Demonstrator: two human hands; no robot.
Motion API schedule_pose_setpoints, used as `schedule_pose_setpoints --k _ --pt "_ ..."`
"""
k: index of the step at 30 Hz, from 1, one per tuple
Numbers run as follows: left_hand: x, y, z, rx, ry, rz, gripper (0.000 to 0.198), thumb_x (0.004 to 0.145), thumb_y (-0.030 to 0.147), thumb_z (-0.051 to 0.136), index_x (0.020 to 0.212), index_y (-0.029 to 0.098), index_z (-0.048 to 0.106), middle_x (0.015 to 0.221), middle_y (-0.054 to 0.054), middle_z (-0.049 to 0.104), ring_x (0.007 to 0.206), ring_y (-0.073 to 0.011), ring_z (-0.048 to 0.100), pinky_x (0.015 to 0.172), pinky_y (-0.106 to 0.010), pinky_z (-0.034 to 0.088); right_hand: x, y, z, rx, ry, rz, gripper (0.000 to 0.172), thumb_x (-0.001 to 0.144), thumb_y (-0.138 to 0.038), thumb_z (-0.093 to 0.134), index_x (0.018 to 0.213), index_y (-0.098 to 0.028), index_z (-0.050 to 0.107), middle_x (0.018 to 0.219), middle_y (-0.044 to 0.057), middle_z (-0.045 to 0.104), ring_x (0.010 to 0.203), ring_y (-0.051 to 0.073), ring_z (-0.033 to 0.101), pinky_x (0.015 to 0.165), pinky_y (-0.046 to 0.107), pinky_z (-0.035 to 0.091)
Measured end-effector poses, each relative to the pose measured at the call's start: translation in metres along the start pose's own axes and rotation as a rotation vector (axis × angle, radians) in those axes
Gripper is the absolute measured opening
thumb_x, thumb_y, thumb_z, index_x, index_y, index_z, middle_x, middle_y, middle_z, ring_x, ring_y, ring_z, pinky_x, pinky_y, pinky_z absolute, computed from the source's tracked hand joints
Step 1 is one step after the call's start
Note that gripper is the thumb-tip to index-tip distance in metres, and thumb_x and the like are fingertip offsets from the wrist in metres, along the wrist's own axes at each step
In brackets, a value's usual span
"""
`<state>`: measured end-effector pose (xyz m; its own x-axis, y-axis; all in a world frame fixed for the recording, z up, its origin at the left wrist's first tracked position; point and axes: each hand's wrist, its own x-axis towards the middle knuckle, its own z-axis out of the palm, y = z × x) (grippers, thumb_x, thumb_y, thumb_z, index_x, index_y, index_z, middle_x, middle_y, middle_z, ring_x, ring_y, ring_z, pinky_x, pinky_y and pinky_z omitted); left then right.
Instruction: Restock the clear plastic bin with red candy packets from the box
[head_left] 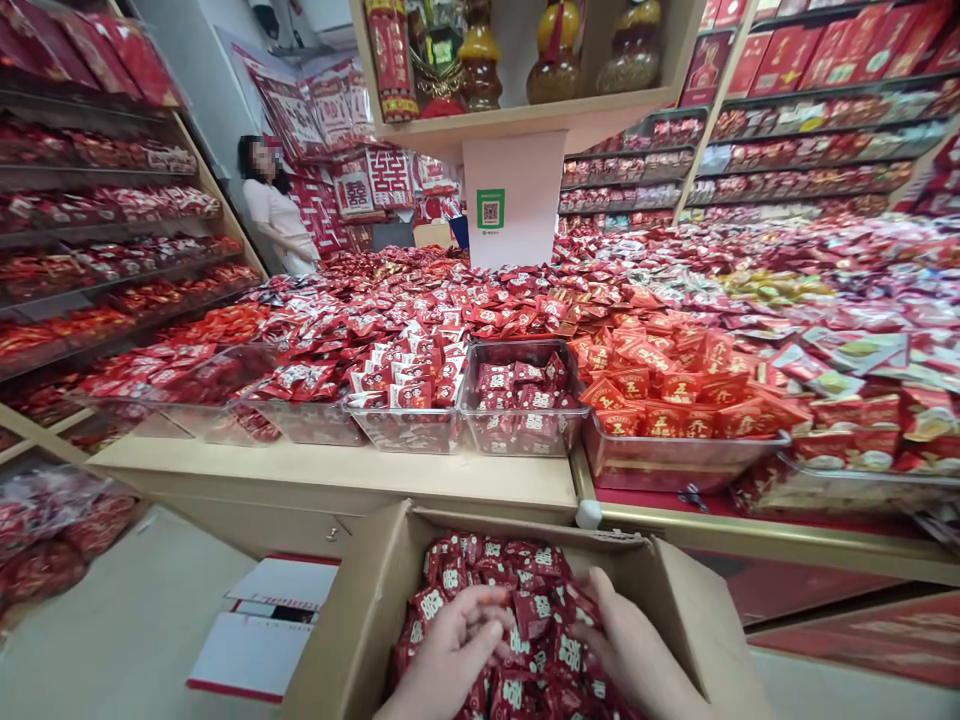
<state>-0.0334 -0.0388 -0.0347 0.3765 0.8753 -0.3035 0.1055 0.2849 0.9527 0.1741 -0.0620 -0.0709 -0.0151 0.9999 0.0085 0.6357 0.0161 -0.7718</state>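
Observation:
Both my hands are inside an open cardboard box (701,610) filled with dark red wrapped sweets (450,575) printed with pale characters. My left hand (457,650) is over the sweets at the left, its fingers bent and apart from the thumb, with nothing visible in its grasp. On the other side, my right hand (634,640) reaches in with thumb and fingers apart, touching the packets; some fingertips are hidden among them. Behind the box, a clear plastic bin (525,440) on the counter holds similar dark red packets.
Bins of red packets line the wooden counter (450,480), with an orange-red packet bin (682,460) at right. A shelf post with a QR code (491,210) rises behind. A person (277,215) stands at the back left. White-and-red cartons (255,640) lie on the floor.

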Motion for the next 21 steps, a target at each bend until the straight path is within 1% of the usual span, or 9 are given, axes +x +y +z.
schedule_pose_setpoints --k 2,4,6,8,9,11,14,18,21 --pt "0.0 -0.007 0.015 -0.289 0.004 -0.096 0.044 0.067 0.041 0.061 0.107 0.025 0.05 0.089 -0.005 0.061 0.07 -0.0159 0.06 0.064 -0.03 0.045 0.0 -0.027 0.001 0.054 -0.044 -0.09 0.036 0.069 -0.011 0.041 0.103 -0.022 0.047 0.1 0.007 0.06 0.094 0.021 0.055 0.08 0.033 0.045" --pt "0.002 -0.002 0.028 -0.495 -0.018 -0.175 0.05 0.066 0.044 0.061 0.11 0.026 0.047 0.09 -0.005 0.061 0.073 -0.0165 0.06 0.065 -0.031 0.045 -0.002 -0.05 0.006 0.019 -0.064 -0.201 0.041 0.07 -0.009 0.039 0.11 -0.019 0.046 0.104 0.009 0.058 0.097 0.021 0.053 0.083 0.036 0.043" --pt "0.004 0.01 0.036 -0.594 0.01 -0.168 0.045 0.068 0.042 0.061 0.107 0.025 0.049 0.093 -0.005 0.06 0.081 -0.017 0.059 0.071 -0.031 0.044 -0.004 -0.065 0.008 0.013 -0.049 -0.309 0.047 0.072 -0.009 0.039 0.118 -0.018 0.042 0.112 0.011 0.053 0.103 0.022 0.049 0.088 0.039 0.04" --pt "0.005 0.024 0.037 -0.595 0.061 -0.078 0.04 0.068 0.033 0.064 0.104 0.023 0.051 0.101 -0.005 0.059 0.093 -0.017 0.055 0.08 -0.029 0.041 -0.006 -0.072 0.004 0.109 -0.023 -0.358 0.051 0.074 -0.014 0.043 0.124 -0.02 0.036 0.121 0.011 0.046 0.111 0.022 0.042 0.093 0.04 0.036" --pt "0.005 0.031 0.037 -0.589 0.066 -0.024 0.039 0.068 0.029 0.064 0.105 0.023 0.05 0.106 -0.005 0.057 0.098 -0.017 0.052 0.084 -0.029 0.039 -0.006 -0.073 0.0 0.186 0.003 -0.345 0.051 0.074 -0.017 0.046 0.124 -0.021 0.035 0.124 0.01 0.043 0.114 0.021 0.039 0.094 0.039 0.035" --pt "0.003 0.043 0.035 -0.604 0.026 0.085 0.041 0.069 0.022 0.063 0.108 0.024 0.047 0.114 -0.005 0.053 0.102 -0.017 0.05 0.089 -0.031 0.036 -0.004 -0.074 -0.011 0.37 0.084 -0.233 0.048 0.076 -0.024 0.049 0.122 -0.022 0.036 0.125 0.009 0.043 0.113 0.02 0.041 0.094 0.038 0.036" --pt "0.002 0.057 0.037 -0.646 -0.047 0.201 0.047 0.071 0.015 0.06 0.112 0.026 0.041 0.118 -0.005 0.051 0.104 -0.0169 0.049 0.094 -0.034 0.033 0.003 -0.075 -0.025 0.641 0.138 -0.009 0.039 0.076 -0.031 0.051 0.112 -0.019 0.043 0.111 0.01 0.053 0.1 0.018 0.051 0.086 0.034 0.043" --pt "0.001 0.067 0.045 -0.625 -0.059 0.226 0.057 0.072 0.013 0.058 0.12 0.03 0.03 0.116 -0.004 0.052 0.103 -0.0162 0.05 0.093 -0.034 0.034 0.011 -0.078 -0.032 0.87 0.108 0.097 0.032 0.07 -0.032 0.06 0.097 -0.019 0.051 0.091 0.005 0.06 0.085 0.014 0.056 0.079 0.029 0.045" --pt "0.001 0.067 0.047 -0.604 -0.076 0.172 0.056 0.072 0.015 0.058 0.12 0.03 0.032 0.113 -0.003 0.054 0.098 -0.0159 0.053 0.087 -0.033 0.039 0.011 -0.082 -0.036 0.954 0.089 0.128 0.03 0.067 -0.031 0.063 0.092 -0.018 0.052 0.085 0.003 0.059 0.077 0.012 0.056 0.073 0.027 0.046"
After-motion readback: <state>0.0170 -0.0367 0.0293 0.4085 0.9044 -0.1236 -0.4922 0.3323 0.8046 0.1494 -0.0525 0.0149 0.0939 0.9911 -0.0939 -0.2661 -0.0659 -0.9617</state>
